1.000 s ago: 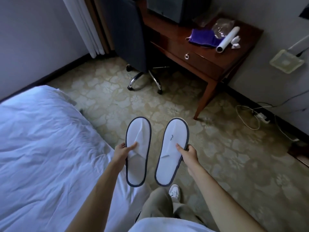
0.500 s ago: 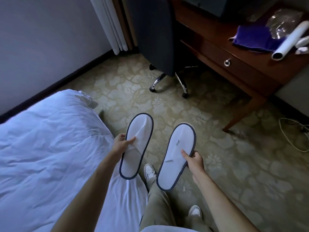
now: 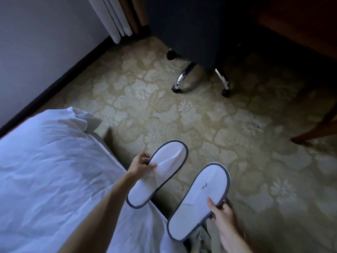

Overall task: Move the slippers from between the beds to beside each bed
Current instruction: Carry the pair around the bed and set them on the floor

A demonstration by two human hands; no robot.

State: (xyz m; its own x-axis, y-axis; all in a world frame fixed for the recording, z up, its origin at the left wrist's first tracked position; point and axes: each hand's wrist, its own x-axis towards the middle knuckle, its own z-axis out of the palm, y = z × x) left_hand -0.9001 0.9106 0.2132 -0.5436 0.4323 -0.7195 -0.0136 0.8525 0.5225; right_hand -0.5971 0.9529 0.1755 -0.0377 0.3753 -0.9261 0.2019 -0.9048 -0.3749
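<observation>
I hold two white slippers with dark blue trim above the patterned carpet. My left hand (image 3: 141, 164) pinches the left slipper (image 3: 160, 172) by its side edge, just past the corner of the bed (image 3: 45, 170). My right hand (image 3: 221, 213) grips the right slipper (image 3: 198, 199) at its right edge, lower and nearer to me. Both slippers point away from me and hang in the air, soles down. The bed with its crumpled white sheet fills the lower left.
A dark office chair (image 3: 191, 33) on chrome wheeled legs stands ahead. A wooden desk (image 3: 300, 30) with a slanted leg is at the right. White curtain (image 3: 111, 17) and grey wall are at the upper left. Open carpet (image 3: 255, 152) lies ahead and right.
I have stepped forward and the view has tilted down; chair and desk are nearer. Both slippers have dropped lower, the right one more, and the desk top items have left the view.
</observation>
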